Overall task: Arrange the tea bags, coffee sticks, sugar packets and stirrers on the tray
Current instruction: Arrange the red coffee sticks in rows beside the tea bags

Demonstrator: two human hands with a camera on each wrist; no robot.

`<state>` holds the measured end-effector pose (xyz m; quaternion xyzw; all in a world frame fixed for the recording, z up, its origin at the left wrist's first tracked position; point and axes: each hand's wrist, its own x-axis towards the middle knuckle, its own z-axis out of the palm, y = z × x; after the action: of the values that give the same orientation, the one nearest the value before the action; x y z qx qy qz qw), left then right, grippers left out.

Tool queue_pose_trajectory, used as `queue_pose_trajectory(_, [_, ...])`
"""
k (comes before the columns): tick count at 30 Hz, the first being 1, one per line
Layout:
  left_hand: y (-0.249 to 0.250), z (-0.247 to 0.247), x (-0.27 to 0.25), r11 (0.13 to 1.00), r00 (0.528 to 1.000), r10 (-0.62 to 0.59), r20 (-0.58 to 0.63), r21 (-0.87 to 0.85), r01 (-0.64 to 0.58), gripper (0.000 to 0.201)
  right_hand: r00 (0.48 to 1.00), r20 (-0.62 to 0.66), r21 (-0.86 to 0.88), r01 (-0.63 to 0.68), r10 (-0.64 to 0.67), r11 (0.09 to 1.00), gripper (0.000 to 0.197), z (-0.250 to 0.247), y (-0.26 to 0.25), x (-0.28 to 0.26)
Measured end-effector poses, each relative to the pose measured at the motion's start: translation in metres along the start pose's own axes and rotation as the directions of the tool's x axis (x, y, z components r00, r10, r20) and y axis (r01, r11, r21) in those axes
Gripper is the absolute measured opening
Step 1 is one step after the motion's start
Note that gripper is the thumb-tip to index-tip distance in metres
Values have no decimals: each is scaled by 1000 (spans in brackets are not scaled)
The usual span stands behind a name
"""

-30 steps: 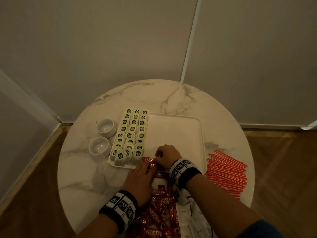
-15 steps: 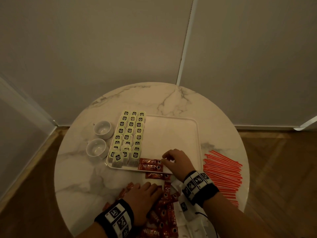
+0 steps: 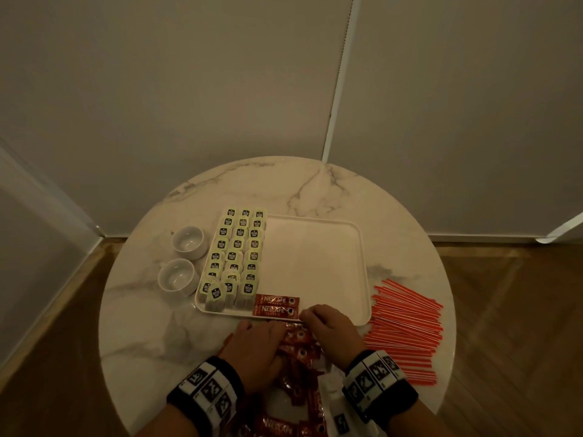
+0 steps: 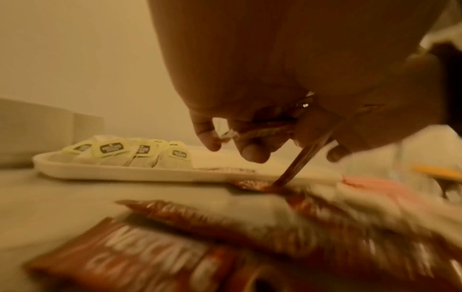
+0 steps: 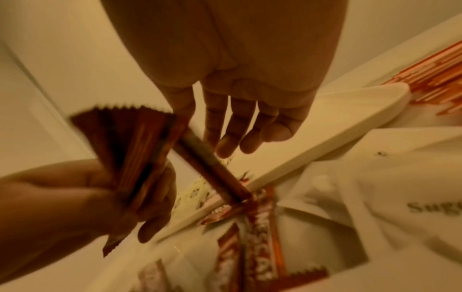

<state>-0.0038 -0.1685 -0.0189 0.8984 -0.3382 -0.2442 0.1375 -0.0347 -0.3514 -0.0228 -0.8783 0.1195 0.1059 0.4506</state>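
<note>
Tea bags fill the tray at nine o'clock, two coffee sticks laid; stirrers and sugar packets wait; left hand clutches several sticks, right hand pinches one

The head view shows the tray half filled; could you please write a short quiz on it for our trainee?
1. True or false: the thin red stirrers already lie on the white square tray.
2. How many red Nescafe coffee sticks lie on the tray?
3. In the head view, the green-tagged tea bags fill which part of the tray? A: the left side. B: the right side. C: the middle.

Key:
1. False. They lie on the round marble table, to the right of the tray.
2. Two, side by side at the near edge.
3. A.
</note>
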Motion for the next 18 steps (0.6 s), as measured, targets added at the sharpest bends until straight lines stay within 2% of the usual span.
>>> queue_pose_trajectory(2, [-2,-7,2,941,996,-93,2,-326,89,23,999,18,233,-53,50,971,43,-4,-8,-4])
queue_pose_trajectory(4, [2,-17,3,775,987,-159,21,-617,138,30,997,58,398,-72,54,914,40,-8,-18,-7])
queue_pose_trajectory(6, [5,-27,7,582,981,-188,42,-800,146,40,997,81,483,-47,9,874,35,-14,-30,-7])
queue_pose_trajectory(8, [8,-36,10,458,976,-205,67,-875,157,36,996,80,526,-1,-49,851,28,-19,-40,-5])
queue_pose_trajectory(10, [11,-44,13,395,973,-213,84,-904,164,29,994,63,503,46,-90,863,21,-22,-46,-2])
queue_pose_trajectory(12, [14,-46,16,354,975,-196,101,-920,166,23,995,20,470,78,-99,879,16,-22,-49,3])
queue_pose_trajectory(14, [16,-47,19,354,977,-196,87,-923,153,19,995,-58,485,102,-84,869,12,-22,-49,9])
queue_pose_trajectory(16, [18,-48,21,330,974,-215,66,-934,136,15,988,-130,513,142,-87,847,16,-25,-50,13])
queue_pose_trajectory(18, [19,-47,22,293,971,-226,70,-946,137,16,986,-122,548,163,-114,820,17,-30,-52,16])
